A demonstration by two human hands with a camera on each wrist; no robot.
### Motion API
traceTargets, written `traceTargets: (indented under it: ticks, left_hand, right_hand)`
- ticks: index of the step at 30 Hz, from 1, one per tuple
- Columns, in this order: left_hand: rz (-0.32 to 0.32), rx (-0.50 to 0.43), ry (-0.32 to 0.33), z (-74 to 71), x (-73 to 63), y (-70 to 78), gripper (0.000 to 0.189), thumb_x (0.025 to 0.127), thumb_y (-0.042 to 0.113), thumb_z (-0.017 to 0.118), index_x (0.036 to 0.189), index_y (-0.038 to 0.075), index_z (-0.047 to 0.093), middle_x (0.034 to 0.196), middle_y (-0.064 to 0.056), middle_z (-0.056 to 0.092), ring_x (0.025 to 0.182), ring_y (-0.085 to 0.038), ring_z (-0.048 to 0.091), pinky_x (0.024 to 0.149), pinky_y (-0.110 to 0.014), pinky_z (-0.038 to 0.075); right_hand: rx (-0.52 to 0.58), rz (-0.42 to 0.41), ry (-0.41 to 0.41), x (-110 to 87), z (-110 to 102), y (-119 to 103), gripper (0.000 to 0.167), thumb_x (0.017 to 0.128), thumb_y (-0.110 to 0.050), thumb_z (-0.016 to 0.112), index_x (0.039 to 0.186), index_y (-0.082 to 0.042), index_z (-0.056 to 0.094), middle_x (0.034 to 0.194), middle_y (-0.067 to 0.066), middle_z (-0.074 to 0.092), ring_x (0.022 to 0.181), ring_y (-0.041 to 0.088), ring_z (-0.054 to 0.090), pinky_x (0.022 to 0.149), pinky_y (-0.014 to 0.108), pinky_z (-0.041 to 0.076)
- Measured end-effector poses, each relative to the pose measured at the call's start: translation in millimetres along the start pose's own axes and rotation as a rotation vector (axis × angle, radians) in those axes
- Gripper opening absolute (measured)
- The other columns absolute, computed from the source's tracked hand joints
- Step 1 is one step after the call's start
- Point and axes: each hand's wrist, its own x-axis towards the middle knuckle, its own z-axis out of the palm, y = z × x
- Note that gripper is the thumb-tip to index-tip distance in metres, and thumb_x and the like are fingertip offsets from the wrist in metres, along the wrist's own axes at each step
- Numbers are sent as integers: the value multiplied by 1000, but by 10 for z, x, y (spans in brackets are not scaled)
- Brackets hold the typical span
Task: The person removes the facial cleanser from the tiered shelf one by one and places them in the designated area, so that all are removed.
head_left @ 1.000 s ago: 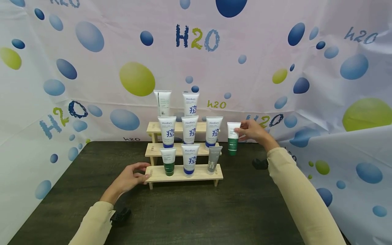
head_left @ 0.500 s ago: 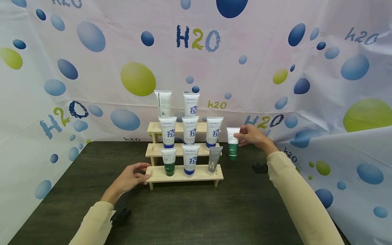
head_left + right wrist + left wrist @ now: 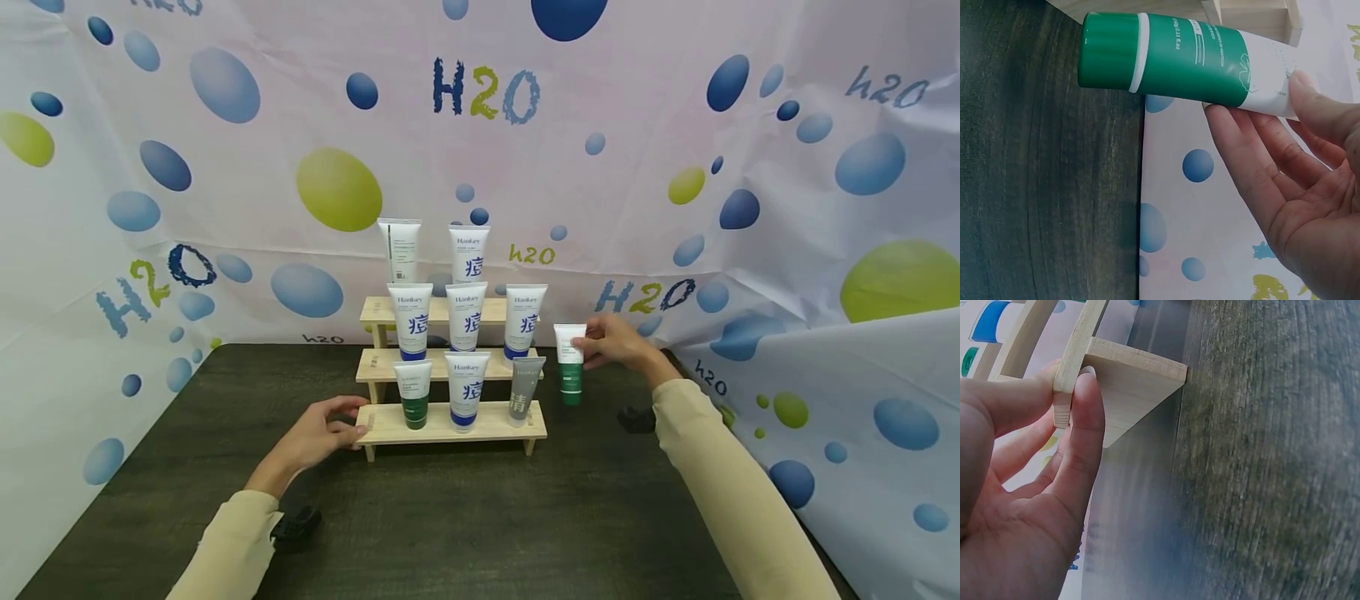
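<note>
My right hand [image 3: 617, 342] pinches a white tube with a green lower half and green cap [image 3: 571, 367], cap down, just right of the wooden stepped rack [image 3: 491, 423]. In the right wrist view the thumb lies on the tube's white part [image 3: 1269, 72], fingers behind it. At the rack's left, my left hand [image 3: 318, 435] grips the end of its lowest step; the left wrist view has thumb and fingers on either side of the board [image 3: 1075, 369]. A small green-and-white tube [image 3: 414, 396], a white-and-blue tube [image 3: 465, 392] and a grey tube [image 3: 524, 392] stand on that step.
White-and-blue tubes [image 3: 412, 321] line the middle step. On the top step are a white tube with small print [image 3: 402, 250] and a white-and-blue tube [image 3: 468, 254]. The rack stands on a dark wooden table [image 3: 450, 533] before a patterned backdrop [image 3: 525, 167].
My right hand has lowered the green-and-white tube beside the rack. The left hand keeps its grip on the lowest step, and the tubes on the rack stand as before.
</note>
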Motion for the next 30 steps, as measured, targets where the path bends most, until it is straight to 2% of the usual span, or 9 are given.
traceTargets:
  ticks: [4,10,16,24,30]
  left_hand:
    - [-4,11,-6,-6,2,6,57,99,12,70,148,-4,47,139,-29,51,95,-19,72,83,-36,57]
    - [-10,15,-6,-6,-4,3,57,99,13,71,148,-3,48,140,-29,52,97,-19,72,85,-36,56]
    - [10,3,-5,-8,-11,-5,57,99,10,70,148,-6,46,138,-31,51,94,-20,72,81,-37,58]
    - [4,9,-6,-1,-14,-3,58,99,10,69,149,-6,45,139,-31,51,92,-19,73,85,-41,58]
    - [-6,10,-6,0,-12,0,57,99,11,70,148,-5,46,139,-30,51,91,-18,74,86,-40,59]
  right_hand:
    - [-21,42,9,13,32,42,26,104,-8,61,117,14,58,108,22,70,89,19,70,90,58,58]
    - [-48,78,8,-21,69,56,26,104,-11,61,118,11,59,109,22,68,93,24,69,85,49,62]
    - [-35,100,-20,-24,93,134,26,105,-11,60,118,10,57,110,21,67,94,23,69,93,58,57]
    - [-54,67,-67,-30,117,269,21,105,-11,60,106,10,59,95,13,69,85,19,68,87,56,60]
    - [-55,106,-76,-47,141,367,20,105,-12,61,99,7,58,87,8,66,81,20,68,83,51,62]
